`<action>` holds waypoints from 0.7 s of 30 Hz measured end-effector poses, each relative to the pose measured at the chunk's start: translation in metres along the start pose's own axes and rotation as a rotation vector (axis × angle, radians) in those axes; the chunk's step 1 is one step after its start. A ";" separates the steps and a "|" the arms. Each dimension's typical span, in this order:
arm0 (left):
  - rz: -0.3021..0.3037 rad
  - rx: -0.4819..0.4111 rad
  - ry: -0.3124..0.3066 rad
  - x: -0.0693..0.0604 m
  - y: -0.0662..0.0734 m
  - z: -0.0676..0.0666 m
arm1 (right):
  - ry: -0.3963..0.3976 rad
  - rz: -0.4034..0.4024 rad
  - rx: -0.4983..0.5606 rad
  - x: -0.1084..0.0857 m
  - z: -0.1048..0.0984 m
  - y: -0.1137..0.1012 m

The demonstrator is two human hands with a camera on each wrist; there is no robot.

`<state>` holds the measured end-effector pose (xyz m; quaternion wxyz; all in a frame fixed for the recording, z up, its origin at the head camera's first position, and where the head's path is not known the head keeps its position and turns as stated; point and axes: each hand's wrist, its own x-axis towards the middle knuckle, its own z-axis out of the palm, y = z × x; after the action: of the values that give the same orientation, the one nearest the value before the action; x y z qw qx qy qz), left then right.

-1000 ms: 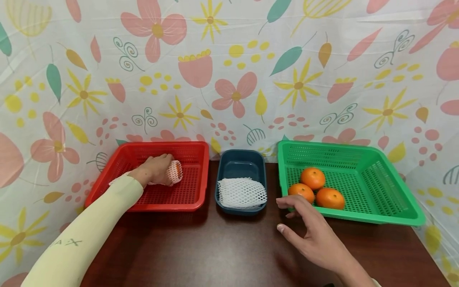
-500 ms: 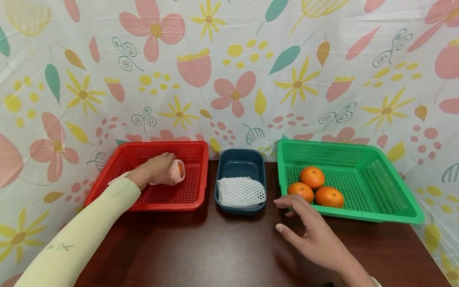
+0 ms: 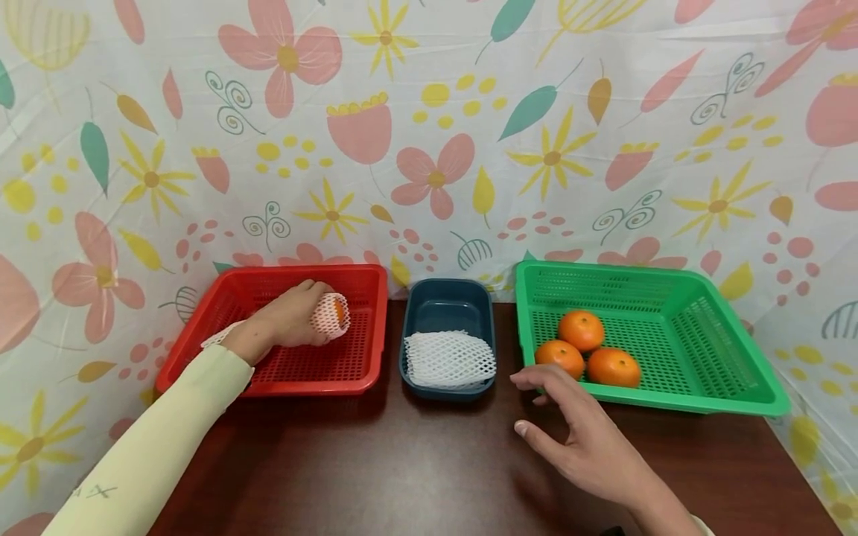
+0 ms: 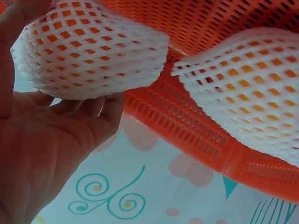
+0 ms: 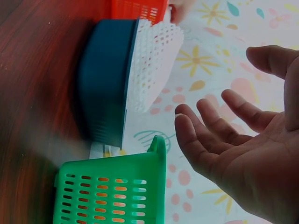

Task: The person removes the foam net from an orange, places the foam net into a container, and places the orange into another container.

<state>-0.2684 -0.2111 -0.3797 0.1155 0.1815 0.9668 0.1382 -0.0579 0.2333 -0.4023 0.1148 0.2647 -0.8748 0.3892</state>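
- Dark reddish-brown, glossy table (image 3: 429, 461).
- On it, left: red rectangular perforated plastic basket (image 3: 302, 388).
- Middle: dark blue rounded-rectangular tray (image 3: 452, 313), between both baskets, near each.
- Right: green rectangular perforated plastic basket (image 3: 680, 350).
- All three in a row, far side.

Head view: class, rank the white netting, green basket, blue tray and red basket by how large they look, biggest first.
1. Green basket
2. Red basket, partly covered
3. Blue tray
4. White netting, lying inside the tray
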 end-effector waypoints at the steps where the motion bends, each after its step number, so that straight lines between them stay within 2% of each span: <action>1: 0.005 -0.006 0.009 -0.001 0.001 -0.001 | -0.002 0.003 -0.001 0.000 0.000 0.000; 9: 0.014 -0.017 0.083 -0.016 0.010 -0.006 | -0.024 0.015 0.001 -0.001 -0.001 -0.001; 21: 0.086 -0.031 0.202 -0.034 0.030 -0.004 | -0.024 0.000 0.000 -0.002 0.000 -0.004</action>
<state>-0.2293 -0.1980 -0.3608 0.0141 0.2060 0.9626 0.1757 -0.0541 0.2319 -0.4001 0.1045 0.2694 -0.8760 0.3862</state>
